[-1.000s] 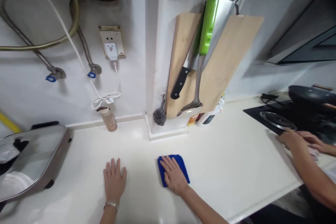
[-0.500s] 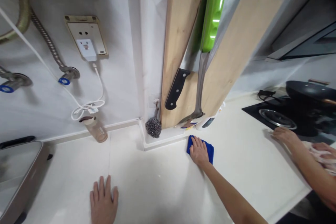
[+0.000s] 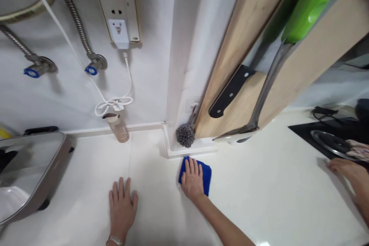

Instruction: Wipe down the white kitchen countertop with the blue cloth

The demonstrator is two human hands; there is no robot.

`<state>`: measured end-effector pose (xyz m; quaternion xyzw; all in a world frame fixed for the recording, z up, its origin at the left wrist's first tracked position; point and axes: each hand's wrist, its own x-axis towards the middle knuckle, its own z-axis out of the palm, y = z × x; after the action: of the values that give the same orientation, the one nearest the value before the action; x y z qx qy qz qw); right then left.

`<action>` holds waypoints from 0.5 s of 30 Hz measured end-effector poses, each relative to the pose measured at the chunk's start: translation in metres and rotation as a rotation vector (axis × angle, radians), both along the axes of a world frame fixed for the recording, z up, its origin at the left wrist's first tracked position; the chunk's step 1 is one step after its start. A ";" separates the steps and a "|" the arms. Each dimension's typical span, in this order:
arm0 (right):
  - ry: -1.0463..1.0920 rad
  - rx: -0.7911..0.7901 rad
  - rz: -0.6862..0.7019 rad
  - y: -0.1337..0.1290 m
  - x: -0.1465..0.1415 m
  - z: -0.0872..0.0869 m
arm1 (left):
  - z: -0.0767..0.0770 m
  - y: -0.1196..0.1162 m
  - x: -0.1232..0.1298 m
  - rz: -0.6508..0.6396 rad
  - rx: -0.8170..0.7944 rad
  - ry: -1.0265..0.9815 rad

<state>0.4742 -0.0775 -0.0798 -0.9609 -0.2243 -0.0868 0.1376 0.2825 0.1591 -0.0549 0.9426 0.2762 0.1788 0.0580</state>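
My right hand (image 3: 192,180) lies palm down on a folded blue cloth (image 3: 206,177), pressing it to the white countertop (image 3: 253,196) just in front of the wall corner ledge. Its fingers are stretched forward over the cloth. My left hand (image 3: 122,205) rests flat on the counter with its fingers apart and nothing under it that shows. A steel scouring ball (image 3: 185,135) hangs at the corner behind the cloth. Ahead of my left hand stands a small tan bottle (image 3: 118,128) against the wall.
A large appliance (image 3: 49,177) sits at the left. Wooden board (image 3: 311,65), knife (image 3: 230,92) and green-handled spatula (image 3: 311,11) hang at the right. Another person's hand (image 3: 347,171) is beside the stove (image 3: 340,130). A cable (image 3: 115,103) dangles above the bottle.
The view has shifted right and closer to the wall. My right hand and the blue cloth have moved left along the ledge, nearer the scouring ball. The other person's cloth is now over the burner.
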 end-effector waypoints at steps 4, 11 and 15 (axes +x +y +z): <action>0.081 0.073 0.003 0.047 -0.010 0.015 | 0.001 0.003 0.000 -0.001 0.019 0.006; 0.192 0.043 0.346 0.007 -0.075 0.052 | 0.010 0.005 0.004 0.007 0.022 -0.003; 0.230 0.064 0.368 -0.051 -0.111 0.063 | 0.012 0.005 0.007 -0.013 0.017 -0.009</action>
<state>0.3629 -0.1280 -0.0169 -0.9026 -0.3757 0.0426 0.2060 0.2895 0.1636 -0.0432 0.9440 0.2681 0.1851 0.0525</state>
